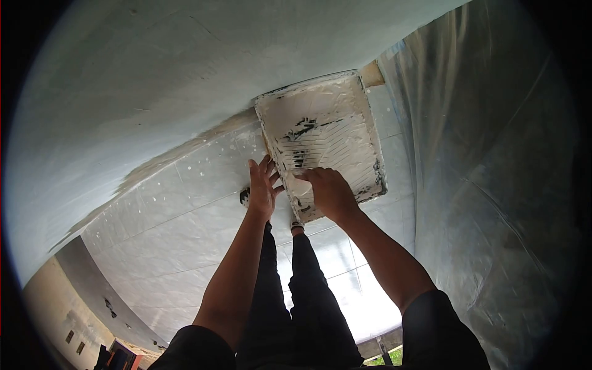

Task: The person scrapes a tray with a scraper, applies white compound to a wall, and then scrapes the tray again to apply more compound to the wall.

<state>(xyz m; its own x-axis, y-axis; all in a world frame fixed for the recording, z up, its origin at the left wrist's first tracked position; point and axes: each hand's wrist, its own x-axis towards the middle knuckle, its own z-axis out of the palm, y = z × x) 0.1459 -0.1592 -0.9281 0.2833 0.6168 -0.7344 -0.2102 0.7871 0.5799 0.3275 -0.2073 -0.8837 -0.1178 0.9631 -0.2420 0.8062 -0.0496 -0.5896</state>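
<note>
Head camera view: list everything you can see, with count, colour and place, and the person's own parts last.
paint tray: one, black under off-white paint, upper centre
wall surface: one, pale grey-green, upper left
clear sheeting: count unclear, greyish, right side
tiled floor: one, grey with white specks, centre, beneath the tray
brownish patch: one, behind the tray's top right corner, identity unclear
beige wall: one, lower left
dark-and-orange object: one, bottom left, identity unclear
green patch: one, bottom edge
trouser legs: two, black, lower centre
forearms: two, bare below dark sleeves
hands: two, bare; left open beside the tray's left edge, right over the tray, its grip unclear
</note>
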